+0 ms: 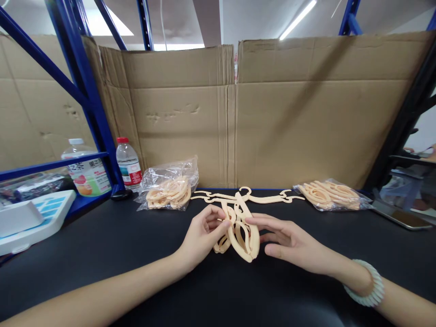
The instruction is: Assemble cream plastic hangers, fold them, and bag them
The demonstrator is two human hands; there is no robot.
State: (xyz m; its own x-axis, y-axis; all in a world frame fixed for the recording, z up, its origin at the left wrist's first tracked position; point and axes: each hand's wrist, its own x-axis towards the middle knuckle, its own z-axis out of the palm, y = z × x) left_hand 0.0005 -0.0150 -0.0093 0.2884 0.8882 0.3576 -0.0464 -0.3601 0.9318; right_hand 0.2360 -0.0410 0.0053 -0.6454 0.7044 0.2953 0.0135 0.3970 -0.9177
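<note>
A cream plastic folding clothes hanger (252, 240), its arms folded together, is held up over the black table in the middle of the head view. My left hand (201, 231) pinches its left side between thumb and fingers. My right hand (289, 240) has its fingers stretched out, with fingertips touching the hanger's right arm and the thumb standing apart below. Another folded hanger (222, 246) shows partly behind, between my hands. Farther back, unfolded hangers (267, 199) lie spread on the table, their middle partly hidden by the folded one.
Clear bags of folded hangers lie at the back left (168, 193) and back right (332, 194). A red-capped bottle (128, 163) stands by the blue frame. A phone (402, 215) lies at right, a white-and-blue tray (51, 213) at left. Cardboard (316, 113) walls off the back.
</note>
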